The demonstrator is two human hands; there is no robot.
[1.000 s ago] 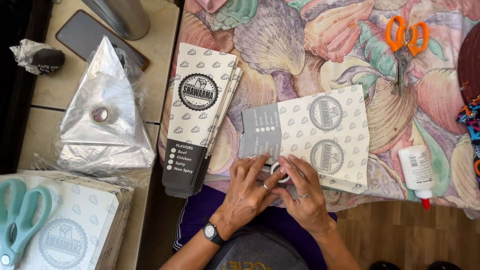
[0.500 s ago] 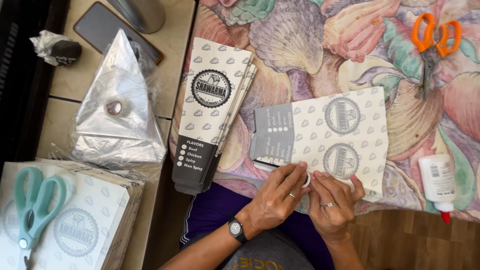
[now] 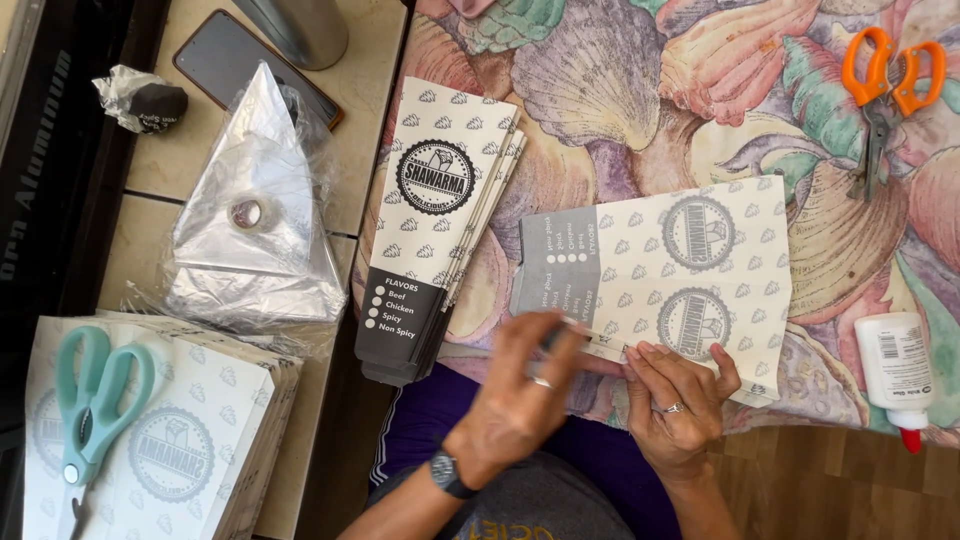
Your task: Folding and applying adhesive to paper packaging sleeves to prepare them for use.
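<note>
Seen from above. Nearest, the left hand (image 3: 520,400), wearing a wristwatch and a ring, has its fingers (image 3: 545,345) pinched together on a thin strip (image 3: 600,345) at the near edge of a printed paper sheet (image 3: 680,275). The right hand (image 3: 680,405), also ringed, lies just beside it, fingers together and pressed flat on the same edge.

The sheet is spread open on a cloth with a large shell pattern (image 3: 620,90), white with a grey panel and round emblems.

At near left, on a tiled worktop (image 3: 150,230), teal scissors (image 3: 90,400) rest on a stack of flat printed sheets (image 3: 210,440). At near right, a white glue bottle (image 3: 895,375) with a red tip lies on the cloth.

Further off, left of the sheet, is a pile of folded paper pouches (image 3: 435,220), closed and flat. Left of that, a clear plastic bag (image 3: 250,240) holds silver foil pieces and a small tape roll.

Farthest away are a dark phone (image 3: 225,60), a crumpled wrapper holding something dark (image 3: 140,98), and orange scissors (image 3: 885,85).
</note>
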